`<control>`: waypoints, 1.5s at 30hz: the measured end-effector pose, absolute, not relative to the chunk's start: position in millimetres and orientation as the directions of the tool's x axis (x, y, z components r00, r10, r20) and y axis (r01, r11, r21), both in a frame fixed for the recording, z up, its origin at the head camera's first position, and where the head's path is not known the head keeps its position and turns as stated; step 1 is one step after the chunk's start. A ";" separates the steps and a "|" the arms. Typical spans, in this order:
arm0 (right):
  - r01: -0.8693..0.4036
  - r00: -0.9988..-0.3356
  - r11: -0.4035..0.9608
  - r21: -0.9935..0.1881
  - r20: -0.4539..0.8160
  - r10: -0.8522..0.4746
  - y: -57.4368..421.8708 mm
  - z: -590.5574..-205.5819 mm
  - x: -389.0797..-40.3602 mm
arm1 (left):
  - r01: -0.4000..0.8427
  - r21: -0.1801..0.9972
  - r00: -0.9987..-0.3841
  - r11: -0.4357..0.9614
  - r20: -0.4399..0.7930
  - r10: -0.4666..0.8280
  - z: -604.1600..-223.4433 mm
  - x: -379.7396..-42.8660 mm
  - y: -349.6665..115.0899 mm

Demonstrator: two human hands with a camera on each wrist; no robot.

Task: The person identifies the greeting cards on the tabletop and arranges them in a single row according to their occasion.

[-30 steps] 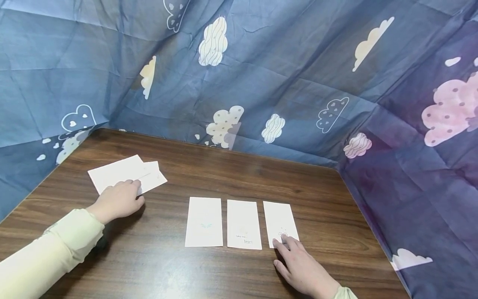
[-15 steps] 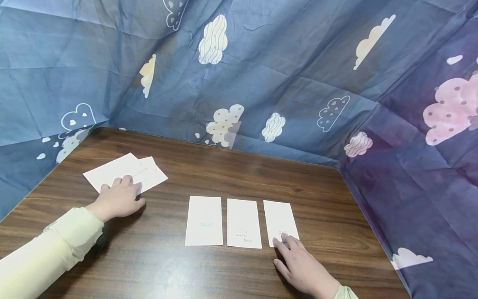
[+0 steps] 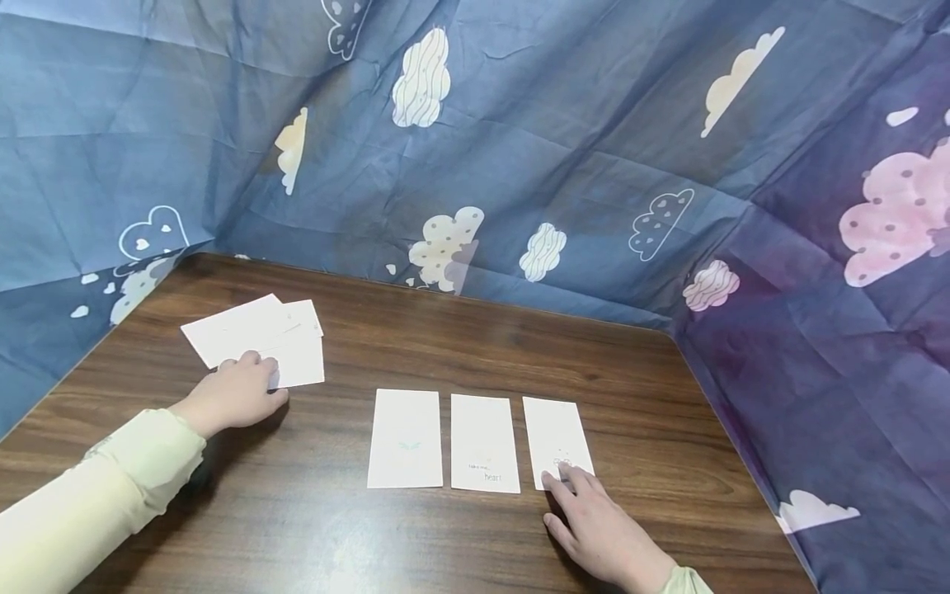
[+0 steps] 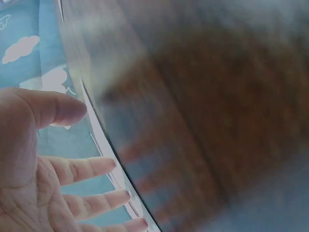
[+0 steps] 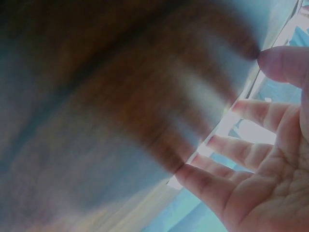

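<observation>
At the table's left, my left hand (image 3: 236,394) rests its fingertips on a loose overlapping pile of white cards (image 3: 241,327). In the left wrist view its fingers (image 4: 91,166) are spread and fairly straight, touching the cards' surface. To the right, a row of three white cards lies flat: a left card (image 3: 404,429) with a small green print, a middle card (image 3: 482,437) with lettering that includes "heart", and a right card (image 3: 557,429) with a small dark print. My right hand (image 3: 604,528) lays its fingertips on the right card's lower end, partly covering the print.
The brown wooden table (image 3: 460,338) carries all the cards. Dark blue cloth (image 3: 534,148) with cloud prints hangs along its back and sides. Light glares off the tabletop near the front edge.
The left hand's cards have shifted and turned under its fingers, and the nearest one now lies squarer to the table. The right hand and the row of three cards stay put.
</observation>
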State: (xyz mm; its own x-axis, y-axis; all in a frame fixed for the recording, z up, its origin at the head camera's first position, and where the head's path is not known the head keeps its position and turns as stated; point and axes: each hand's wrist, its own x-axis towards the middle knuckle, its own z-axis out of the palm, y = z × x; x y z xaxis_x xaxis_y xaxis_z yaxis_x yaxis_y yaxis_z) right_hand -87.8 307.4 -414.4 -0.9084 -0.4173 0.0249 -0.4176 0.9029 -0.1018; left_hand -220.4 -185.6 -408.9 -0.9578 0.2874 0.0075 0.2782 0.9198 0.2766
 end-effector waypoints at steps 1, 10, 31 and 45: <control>-0.416 -0.909 0.904 -0.101 0.024 -0.415 307.4 -414.0 -87.5 | 0.271 0.273 -0.959 0.923 -0.003 0.282 -408.2 -220.6 -186.1; -0.410 -0.912 0.907 -0.096 0.009 -0.411 308.2 -413.6 -88.5 | 0.290 0.240 -0.954 0.926 -0.004 0.300 -394.1 -223.6 -184.0; -0.403 -0.914 0.908 -0.114 -0.003 -0.406 307.1 -414.1 -87.9 | 0.059 0.349 -0.966 0.935 -0.216 0.142 -396.6 -244.2 -193.7; -0.402 -0.915 0.909 -0.111 0.004 -0.404 307.5 -415.3 -87.3 | 0.041 0.653 -0.964 0.756 -0.172 0.202 -399.9 -254.2 -213.2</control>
